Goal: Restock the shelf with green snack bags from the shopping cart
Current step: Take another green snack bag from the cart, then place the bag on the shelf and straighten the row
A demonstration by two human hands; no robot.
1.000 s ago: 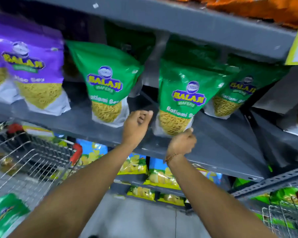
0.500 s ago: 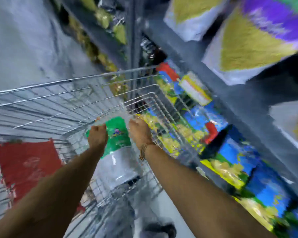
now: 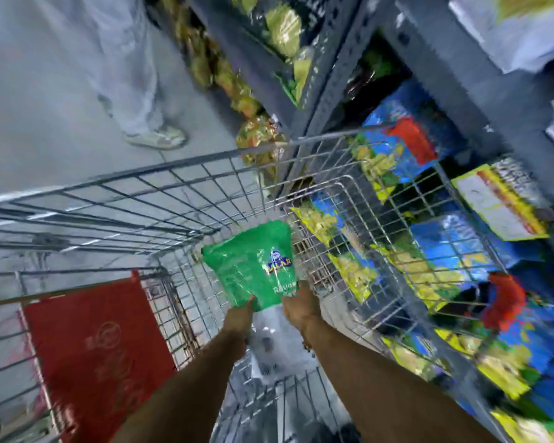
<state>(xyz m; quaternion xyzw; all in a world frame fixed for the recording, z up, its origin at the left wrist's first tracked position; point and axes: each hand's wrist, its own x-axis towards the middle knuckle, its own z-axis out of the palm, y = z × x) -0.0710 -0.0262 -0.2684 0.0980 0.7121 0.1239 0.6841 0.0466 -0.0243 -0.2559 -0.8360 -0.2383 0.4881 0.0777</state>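
Note:
A green snack bag (image 3: 253,263) with a blue and yellow logo is held up inside the wire shopping cart (image 3: 179,183). My left hand (image 3: 239,316) grips its lower left edge. My right hand (image 3: 299,306) grips its lower right edge. The bag's pale lower part (image 3: 269,343) hangs between my wrists. The grey shelf (image 3: 480,100) runs along the right side of the view; its upper rows are mostly out of frame.
A red panel (image 3: 100,343) stands in the cart at the left. Blue and yellow snack bags (image 3: 429,251) fill the lower shelves behind the cart's right wall. Another person's legs and shoe (image 3: 155,139) stand on the grey floor beyond the cart.
My view swung from the shelf down to the cart. Both hands left the shelf's green bags, reached into the cart and have lifted a green bag higher.

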